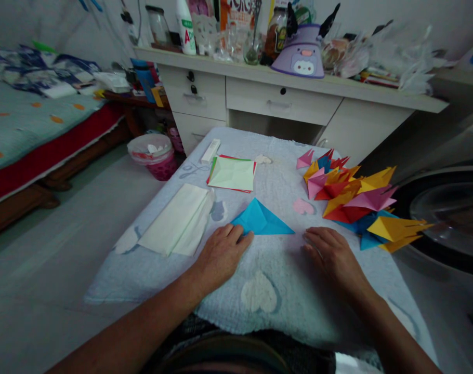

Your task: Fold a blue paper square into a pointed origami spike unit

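Note:
A blue sheet of origami paper [260,218], folded into a triangle with creases, lies on the cloth-covered table in front of me. My left hand [224,252] is at its left corner, with thumb and fingertips closed over the edge; that corner is partly hidden. Just off the right corner rests my right hand [332,254], its fingers stretched out and slightly apart, with nothing in them. A stack of square paper [232,174], pale green on top with red and green edges showing, sits beyond the blue triangle. Several folded paper pieces [349,197] in yellow, red, pink and blue crowd the table's right side.
White folded tissue or cloth [176,218] lies left of my hands. A small white box [210,151] is near the far left edge of the table. A pink bin [156,158] stands on the floor. Behind is a cluttered white desk [283,96]; a bed [37,122] is left.

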Action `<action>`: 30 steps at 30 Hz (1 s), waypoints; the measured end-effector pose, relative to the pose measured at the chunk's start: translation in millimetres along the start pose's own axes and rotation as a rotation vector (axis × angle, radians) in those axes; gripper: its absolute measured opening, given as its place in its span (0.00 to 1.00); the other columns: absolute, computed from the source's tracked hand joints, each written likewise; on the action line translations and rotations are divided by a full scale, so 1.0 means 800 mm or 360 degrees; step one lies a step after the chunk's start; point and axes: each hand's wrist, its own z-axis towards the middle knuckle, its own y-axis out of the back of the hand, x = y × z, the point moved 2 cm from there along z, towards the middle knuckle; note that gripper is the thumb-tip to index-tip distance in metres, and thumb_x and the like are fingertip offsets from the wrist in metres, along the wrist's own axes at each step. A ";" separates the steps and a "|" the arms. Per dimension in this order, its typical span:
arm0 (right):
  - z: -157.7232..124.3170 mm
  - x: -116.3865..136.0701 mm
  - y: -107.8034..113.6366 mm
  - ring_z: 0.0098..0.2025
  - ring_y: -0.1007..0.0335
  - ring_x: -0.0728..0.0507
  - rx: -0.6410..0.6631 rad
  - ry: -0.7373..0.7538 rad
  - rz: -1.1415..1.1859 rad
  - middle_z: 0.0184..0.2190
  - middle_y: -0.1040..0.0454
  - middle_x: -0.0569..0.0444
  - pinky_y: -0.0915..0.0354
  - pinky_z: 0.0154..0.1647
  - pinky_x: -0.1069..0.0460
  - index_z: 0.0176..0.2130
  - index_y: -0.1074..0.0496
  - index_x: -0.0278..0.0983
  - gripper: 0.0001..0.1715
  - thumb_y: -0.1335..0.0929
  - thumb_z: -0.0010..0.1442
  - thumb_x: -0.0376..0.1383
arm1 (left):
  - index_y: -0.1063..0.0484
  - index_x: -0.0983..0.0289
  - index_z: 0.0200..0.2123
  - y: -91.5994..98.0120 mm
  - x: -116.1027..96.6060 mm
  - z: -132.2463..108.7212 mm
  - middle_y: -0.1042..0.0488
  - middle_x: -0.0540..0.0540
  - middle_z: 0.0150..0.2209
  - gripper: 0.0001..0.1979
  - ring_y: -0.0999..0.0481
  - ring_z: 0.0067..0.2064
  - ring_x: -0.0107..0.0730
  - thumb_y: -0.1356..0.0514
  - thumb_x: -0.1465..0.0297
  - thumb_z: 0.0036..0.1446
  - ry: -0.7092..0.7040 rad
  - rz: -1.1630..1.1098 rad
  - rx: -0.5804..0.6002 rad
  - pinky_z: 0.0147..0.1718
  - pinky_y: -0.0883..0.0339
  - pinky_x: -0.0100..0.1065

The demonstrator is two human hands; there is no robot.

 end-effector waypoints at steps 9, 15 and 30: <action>0.055 0.104 -0.023 0.53 0.33 0.39 0.0278 0.0254 0.0407 0.52 0.29 0.43 0.34 0.57 0.42 0.58 0.32 0.33 0.22 0.38 0.65 0.31 | 0.34 0.59 0.56 0.003 -0.003 0.003 0.30 0.55 0.43 0.17 0.33 0.45 0.40 0.45 0.73 0.65 0.0021 0.0008 0.0031 0.43 0.36 0.39; 0.052 0.101 -0.041 0.51 0.34 0.38 0.0207 0.0249 0.0330 0.51 0.28 0.43 0.34 0.55 0.40 0.56 0.30 0.32 0.21 0.34 0.64 0.34 | 0.30 0.60 0.51 0.015 0.000 -0.008 0.28 0.55 0.42 0.13 0.32 0.45 0.42 0.43 0.72 0.64 0.0055 0.0095 -0.0029 0.43 0.38 0.43; 0.051 0.104 -0.043 0.50 0.33 0.37 0.0173 0.0237 0.0238 0.50 0.27 0.43 0.34 0.53 0.40 0.54 0.28 0.33 0.20 0.33 0.64 0.37 | 0.25 0.65 0.37 0.038 0.009 -0.039 0.27 0.56 0.35 0.05 0.31 0.41 0.44 0.41 0.71 0.60 0.0381 0.0264 -0.0093 0.40 0.42 0.45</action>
